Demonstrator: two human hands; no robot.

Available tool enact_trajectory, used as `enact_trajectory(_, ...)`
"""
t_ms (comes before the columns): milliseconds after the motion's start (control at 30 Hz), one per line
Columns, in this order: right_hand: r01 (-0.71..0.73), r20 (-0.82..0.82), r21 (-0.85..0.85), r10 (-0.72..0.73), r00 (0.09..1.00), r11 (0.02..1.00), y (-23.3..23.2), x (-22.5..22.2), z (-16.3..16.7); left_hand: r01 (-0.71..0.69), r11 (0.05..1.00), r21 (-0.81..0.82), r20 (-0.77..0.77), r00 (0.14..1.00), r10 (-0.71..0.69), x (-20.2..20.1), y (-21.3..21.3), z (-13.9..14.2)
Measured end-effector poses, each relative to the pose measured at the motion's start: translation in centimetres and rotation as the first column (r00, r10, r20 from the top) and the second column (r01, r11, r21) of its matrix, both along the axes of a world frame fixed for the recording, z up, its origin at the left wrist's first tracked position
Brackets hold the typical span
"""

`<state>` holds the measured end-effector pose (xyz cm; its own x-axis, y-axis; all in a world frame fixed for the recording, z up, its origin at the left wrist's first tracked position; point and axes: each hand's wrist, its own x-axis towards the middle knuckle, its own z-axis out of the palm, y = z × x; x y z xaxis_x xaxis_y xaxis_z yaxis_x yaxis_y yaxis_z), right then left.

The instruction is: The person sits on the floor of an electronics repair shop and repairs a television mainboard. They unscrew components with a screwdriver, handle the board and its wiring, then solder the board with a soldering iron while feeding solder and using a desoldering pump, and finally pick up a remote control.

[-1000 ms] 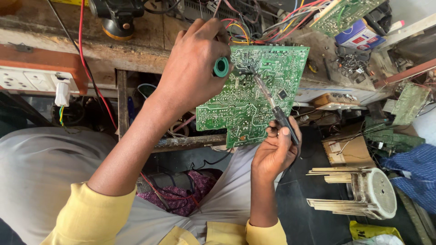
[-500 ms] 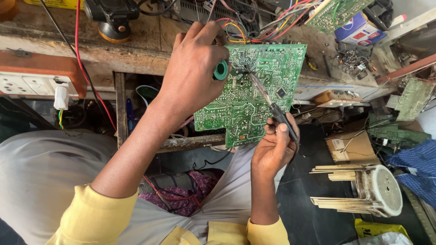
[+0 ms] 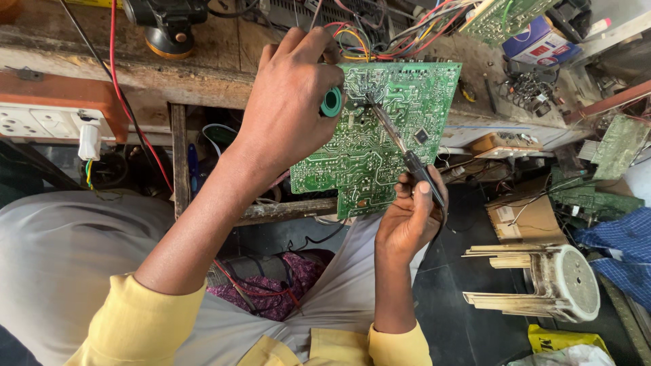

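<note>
Your left hand point(image 3: 288, 108) pinches a green spool point(image 3: 331, 102) against the board point(image 3: 380, 146), while your right hand point(image 3: 407, 217) fingers grip the iron point(image 3: 407, 156) touching it.

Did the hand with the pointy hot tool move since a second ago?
No, hardly at all. The right hand holds the soldering iron with its tip at the same spot on the green circuit board, near the top edge, as before.

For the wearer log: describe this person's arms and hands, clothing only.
Both forearms are bare, with yellow sleeves pushed up to about the elbows. The left hand and right hand wear no gloves; no rings, watch or bands show. A pale grey garment covers the lap.
</note>
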<state>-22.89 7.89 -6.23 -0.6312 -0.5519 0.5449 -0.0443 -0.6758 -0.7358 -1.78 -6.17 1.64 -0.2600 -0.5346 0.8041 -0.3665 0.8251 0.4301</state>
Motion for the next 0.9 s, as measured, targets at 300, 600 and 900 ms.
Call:
enact_trajectory(300,0.008,0.015,0.01,-0.008,1.0,1.0,0.01,0.02,-0.16,-0.011,1.0,-0.026,0.002,1.0,0.012,-0.02,0.34,-0.14)
enact_trajectory(600,-0.055,0.036,-0.022,0.056,0.998,0.998,-0.09,-0.09,-0.12,-0.032,0.999,-0.037,0.027,0.999,0.033,-0.2,0.4,-0.27)
enact_trajectory(900,-0.067,0.053,-0.033,0.069,0.996,0.997,0.11,-0.18,0.14,-0.02,1.0,-0.022,-0.002,1.0,0.02,-0.2,0.23,-0.29)
